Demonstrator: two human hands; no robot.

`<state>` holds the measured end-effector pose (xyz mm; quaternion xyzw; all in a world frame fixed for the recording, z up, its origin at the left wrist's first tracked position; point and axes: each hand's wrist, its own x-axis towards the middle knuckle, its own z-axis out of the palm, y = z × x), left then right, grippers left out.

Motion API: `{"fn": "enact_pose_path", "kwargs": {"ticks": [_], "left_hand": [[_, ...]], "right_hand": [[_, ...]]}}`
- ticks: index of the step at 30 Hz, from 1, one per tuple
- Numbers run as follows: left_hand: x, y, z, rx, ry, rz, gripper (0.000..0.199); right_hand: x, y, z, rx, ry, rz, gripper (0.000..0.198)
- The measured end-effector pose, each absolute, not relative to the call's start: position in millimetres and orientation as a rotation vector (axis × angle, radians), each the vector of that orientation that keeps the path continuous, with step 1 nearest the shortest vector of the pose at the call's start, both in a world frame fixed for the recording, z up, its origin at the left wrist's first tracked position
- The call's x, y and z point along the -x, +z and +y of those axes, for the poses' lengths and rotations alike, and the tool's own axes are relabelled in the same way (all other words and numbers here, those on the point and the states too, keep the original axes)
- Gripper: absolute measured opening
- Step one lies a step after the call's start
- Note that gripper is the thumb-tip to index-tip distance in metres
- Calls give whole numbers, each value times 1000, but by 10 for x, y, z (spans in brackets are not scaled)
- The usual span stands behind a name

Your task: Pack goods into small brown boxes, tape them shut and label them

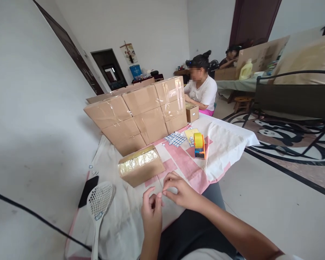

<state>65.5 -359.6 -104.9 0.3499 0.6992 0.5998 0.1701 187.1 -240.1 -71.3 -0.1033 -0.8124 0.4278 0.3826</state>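
Note:
My left hand (152, 207) and my right hand (178, 189) meet above the near edge of the cloth-covered table, fingertips almost touching. Both are closed in a pinch. Anything between the fingers is too small to make out. Just beyond them lies a small cardboard box (143, 173) with shiny clear tape along its top. To the right a tape dispenser (199, 146) with a yellow roll and an orange and blue body stands on the cloth. Near it are blue-and-white sticker sheets (176, 139) and a yellow sheet (191, 134).
A wall of taped cardboard boxes (148, 112) spans the table's far side. On the left lie a white slotted skimmer (99, 200) and a dark flat object (88, 191). A black cable (38, 216) crosses the lower left. A co-worker (203, 85) sits beyond the boxes beside a small carton (193, 114).

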Motion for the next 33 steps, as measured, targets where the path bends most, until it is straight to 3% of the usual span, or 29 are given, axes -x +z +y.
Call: {"fn": "enact_pose_path", "kwargs": {"ticks": [7,15,17,23,25,29,33], "left_hand": [[-406,-1123,-3724,-935,1594,2162,56],[-45,-799,-3628,-866,1951,2271,72],[122,-656,-3463,-1024,1810,2390,70],[496,-599,-2948,-1347,813,2610,60],[496,-679,-2892,-1301,753,2624,60],[417,-772,-2920,-1215,807,2610,61],[375,-785,-2950,-1179,872,2616,62]], "right_hand": [[-1629,-123,-1981,206,942,-2010,15],[-511,309,-1276,213,872,-2380,19],[-225,242,-1173,314,785,-2513,18],[175,-104,-1134,465,550,-2612,12],[211,-157,-1125,519,494,-2613,11],[187,-138,-877,872,327,-2443,48],[-155,-325,-479,1148,381,-2253,31]]}}
